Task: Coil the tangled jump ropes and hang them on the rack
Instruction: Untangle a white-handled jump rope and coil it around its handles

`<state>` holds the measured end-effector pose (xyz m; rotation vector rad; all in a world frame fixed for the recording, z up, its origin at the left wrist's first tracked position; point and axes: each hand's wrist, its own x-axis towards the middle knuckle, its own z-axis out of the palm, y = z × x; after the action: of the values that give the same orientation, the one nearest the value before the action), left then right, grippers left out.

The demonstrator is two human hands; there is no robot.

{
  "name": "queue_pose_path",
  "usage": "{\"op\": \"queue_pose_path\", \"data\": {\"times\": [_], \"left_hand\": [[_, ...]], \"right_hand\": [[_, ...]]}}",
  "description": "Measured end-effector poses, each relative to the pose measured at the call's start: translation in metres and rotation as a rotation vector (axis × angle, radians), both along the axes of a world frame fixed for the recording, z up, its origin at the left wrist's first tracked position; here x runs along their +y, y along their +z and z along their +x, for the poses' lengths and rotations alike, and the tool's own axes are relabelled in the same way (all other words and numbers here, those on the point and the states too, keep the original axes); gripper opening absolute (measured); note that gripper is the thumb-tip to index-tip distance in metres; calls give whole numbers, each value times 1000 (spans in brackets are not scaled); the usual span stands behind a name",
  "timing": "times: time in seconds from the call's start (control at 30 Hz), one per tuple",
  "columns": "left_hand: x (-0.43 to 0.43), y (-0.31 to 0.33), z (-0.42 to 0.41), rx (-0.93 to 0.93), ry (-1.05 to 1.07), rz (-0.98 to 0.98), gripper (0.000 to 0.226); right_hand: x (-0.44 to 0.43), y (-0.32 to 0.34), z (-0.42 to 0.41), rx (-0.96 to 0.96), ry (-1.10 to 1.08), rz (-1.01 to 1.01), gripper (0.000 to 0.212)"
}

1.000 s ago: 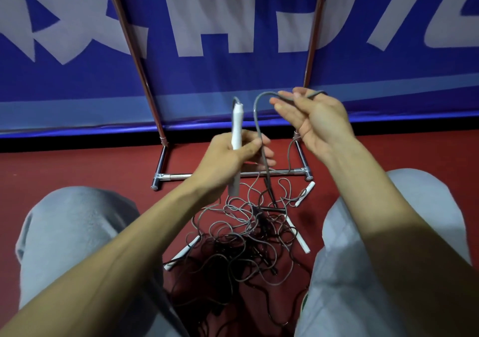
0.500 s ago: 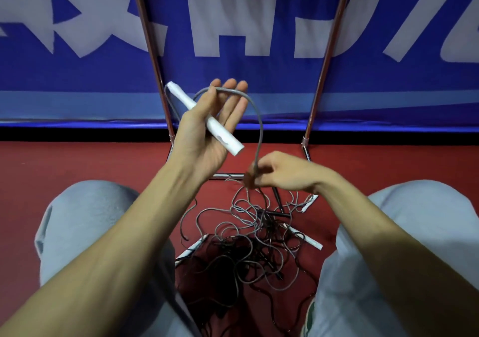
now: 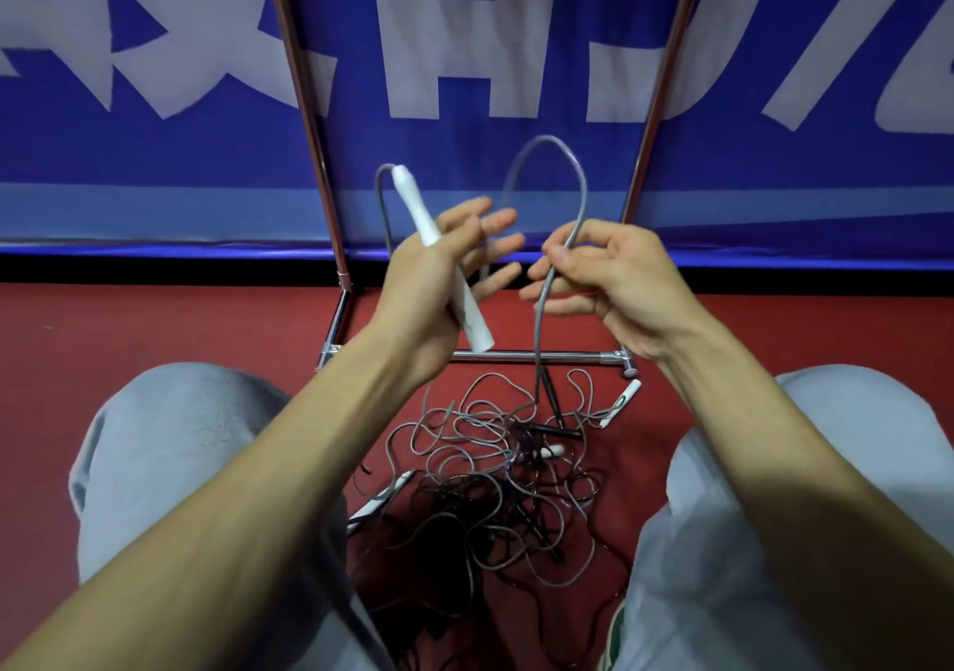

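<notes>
The right hand (image 3: pixel 619 278) has risen from the tangle (image 3: pixel 490 443) at 6 o'clock to meet the left hand (image 3: pixel 439 288), lifting a fresh arch of grey cord (image 3: pixel 578 174), likely another loop for the coil. Right fingers pinch the cord. Left fingers splay apart, with the white handle (image 3: pixel 413 200) lodged at the thumb, its cord end pointing to 11 o'clock and its butt to 5, in front of the rack (image 3: pixel 537 356).

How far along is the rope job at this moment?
Done: nothing to see; nothing hangs on the rack where visible. In hand: the left hand holds a white handle, the right hand pinches a grey rope arched in a loop. Left: the tangled pile on the floor.
</notes>
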<state>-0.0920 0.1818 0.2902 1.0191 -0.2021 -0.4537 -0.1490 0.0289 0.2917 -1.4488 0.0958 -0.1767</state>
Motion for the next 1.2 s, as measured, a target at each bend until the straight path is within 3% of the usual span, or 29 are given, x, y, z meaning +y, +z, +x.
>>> {"op": "queue_pose_path", "data": {"times": [0.17,0.27,0.47,0.63,0.73,0.8,0.9,1.07,1.2], "left_hand": [[-15,-21,-10,-225,-185,463,21],[-19,-30,-17,-314,-371,610,21],[-19,-33,-20,-409,-516,616,17],[-22,-33,-22,-431,-233,478,14],[-24,-26,-20,-380,37,302,17],[-21,-19,-18,-342,101,175,15],[-15,-8,-17,-254,97,19,11],[-5,5,-10,-100,74,-187,10],[6,11,-1,35,53,-402,11]], "right_hand": [[-11,13,-4,-145,-133,302,11],[-17,14,-3,-194,-189,456,10],[-28,9,3,-223,-289,602,9],[-37,4,7,-185,-393,680,6],[-32,2,8,-97,-348,562,11],[-26,-1,9,-43,-290,436,12],[-16,-5,9,44,-204,176,14],[1,-14,6,122,179,-285,46],[6,-30,8,201,428,-668,30]]}}
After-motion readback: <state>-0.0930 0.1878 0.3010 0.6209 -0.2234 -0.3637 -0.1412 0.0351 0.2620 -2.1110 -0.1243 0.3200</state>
